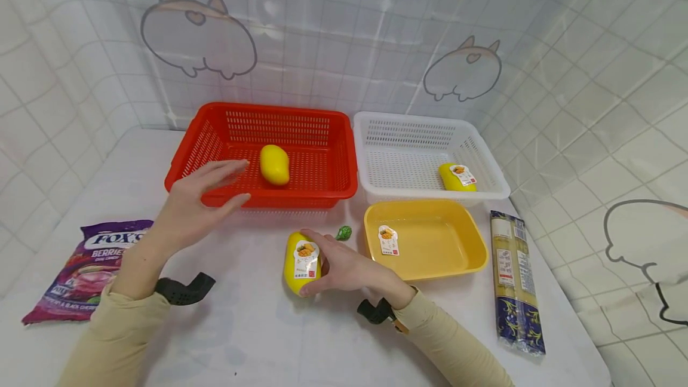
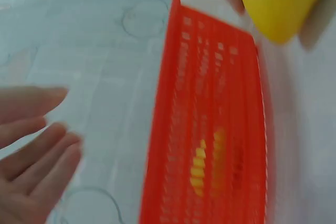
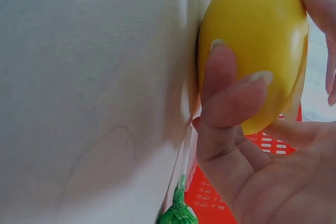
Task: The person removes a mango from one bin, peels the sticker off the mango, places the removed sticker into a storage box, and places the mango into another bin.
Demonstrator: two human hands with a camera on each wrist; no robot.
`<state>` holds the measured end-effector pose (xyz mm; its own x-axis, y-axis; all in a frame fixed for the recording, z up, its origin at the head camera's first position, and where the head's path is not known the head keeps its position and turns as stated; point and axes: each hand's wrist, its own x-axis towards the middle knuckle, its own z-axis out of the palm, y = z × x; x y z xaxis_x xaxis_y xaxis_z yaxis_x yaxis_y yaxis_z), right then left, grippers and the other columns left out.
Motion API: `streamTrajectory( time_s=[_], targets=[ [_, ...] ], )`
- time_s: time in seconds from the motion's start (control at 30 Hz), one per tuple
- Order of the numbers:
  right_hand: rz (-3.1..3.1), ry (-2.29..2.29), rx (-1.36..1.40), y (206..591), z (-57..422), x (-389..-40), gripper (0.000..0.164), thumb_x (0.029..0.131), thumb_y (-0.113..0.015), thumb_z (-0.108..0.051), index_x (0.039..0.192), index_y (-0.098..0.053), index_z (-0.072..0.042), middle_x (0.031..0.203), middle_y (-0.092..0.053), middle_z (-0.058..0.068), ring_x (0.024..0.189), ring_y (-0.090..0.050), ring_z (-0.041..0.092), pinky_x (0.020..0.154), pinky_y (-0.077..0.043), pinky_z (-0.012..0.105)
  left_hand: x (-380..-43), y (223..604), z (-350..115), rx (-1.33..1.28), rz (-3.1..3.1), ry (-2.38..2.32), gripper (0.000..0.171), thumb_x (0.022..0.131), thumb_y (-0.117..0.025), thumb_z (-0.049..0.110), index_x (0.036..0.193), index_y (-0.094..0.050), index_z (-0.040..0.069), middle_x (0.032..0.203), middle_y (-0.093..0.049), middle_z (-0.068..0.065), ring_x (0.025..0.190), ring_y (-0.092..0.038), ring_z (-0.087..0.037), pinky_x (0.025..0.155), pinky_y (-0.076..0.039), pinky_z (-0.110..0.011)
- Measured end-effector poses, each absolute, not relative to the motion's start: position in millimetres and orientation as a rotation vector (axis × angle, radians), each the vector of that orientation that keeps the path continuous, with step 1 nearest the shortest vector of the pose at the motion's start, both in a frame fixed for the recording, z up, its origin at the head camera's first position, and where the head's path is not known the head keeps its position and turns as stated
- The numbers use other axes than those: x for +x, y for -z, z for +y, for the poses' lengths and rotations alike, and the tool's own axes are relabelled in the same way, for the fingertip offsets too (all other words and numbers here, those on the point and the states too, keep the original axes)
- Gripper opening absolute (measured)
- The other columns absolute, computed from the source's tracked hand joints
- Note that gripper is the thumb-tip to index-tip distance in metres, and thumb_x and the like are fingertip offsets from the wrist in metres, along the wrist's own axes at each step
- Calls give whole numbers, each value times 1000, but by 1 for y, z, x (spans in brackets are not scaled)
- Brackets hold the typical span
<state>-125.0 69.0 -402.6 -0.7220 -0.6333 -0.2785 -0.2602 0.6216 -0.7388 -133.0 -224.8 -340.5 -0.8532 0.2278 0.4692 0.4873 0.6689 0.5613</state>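
A yellow mango [image 1: 291,264] with a white printed label lies on the white table, gripped by my right hand [image 1: 341,264]. In the right wrist view the thumb and fingers wrap the sides of that mango [image 3: 257,40]. My left hand [image 1: 196,205] hovers by the near left rim of a red basket [image 1: 317,199], its fingers extended and nothing in them. Inside this basket sits a second mango [image 1: 275,165], no label visible on it. A green-wrapped lollipop [image 1: 344,233] lies just beyond the right hand; its wrapped head [image 3: 178,214] shows in the right wrist view.
A white basket [image 1: 398,184] at the back right holds a labelled mango [image 1: 454,177]. In front of it stands a yellow tray [image 1: 430,243] with a label stuck inside. A noodle pack [image 1: 516,285] lies at far right, a purple Fox's candy bag [image 1: 88,270] at left.
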Motion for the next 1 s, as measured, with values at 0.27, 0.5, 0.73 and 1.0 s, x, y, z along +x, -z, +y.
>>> streamTrajectory(
  time_s=[0.27,0.5,0.73,1.0],
  targets=[
    [2310,945,-715,400,70,-126,105,75,-88,-36,157,-24,-23,121,-55,-6,105,-51,9,86,-49,21,-121,340,-207,-778,-2995,1029,64,84,-78,45,140,-59,21,138,-62,-2,128,-55,-27,98,-53,-52],
    [2263,996,-693,399,73,-127,106,75,-89,-31,157,-23,-19,123,-53,-5,101,-57,16,81,-53,23,-125,360,-197,-835,-3212,1077,85,79,-81,48,149,-47,14,145,-55,-13,126,-57,-36,98,-52,-55],
    [2244,1026,-750,400,75,-129,101,76,-89,-31,156,-27,-22,121,-52,-4,95,-62,24,77,-55,23,-132,384,-186,-974,-3198,1163,85,75,-86,43,146,-51,10,141,-58,-11,126,-56,-36,105,-47,-56],
    [2234,1059,-822,393,81,-130,98,77,-87,-30,155,-29,-22,130,-51,-1,93,-62,22,76,-57,24,-133,396,-173,-1005,-3193,1169,101,67,-89,53,148,-48,10,145,-53,-4,128,-55,-24,107,-48,-45]
  ],
)
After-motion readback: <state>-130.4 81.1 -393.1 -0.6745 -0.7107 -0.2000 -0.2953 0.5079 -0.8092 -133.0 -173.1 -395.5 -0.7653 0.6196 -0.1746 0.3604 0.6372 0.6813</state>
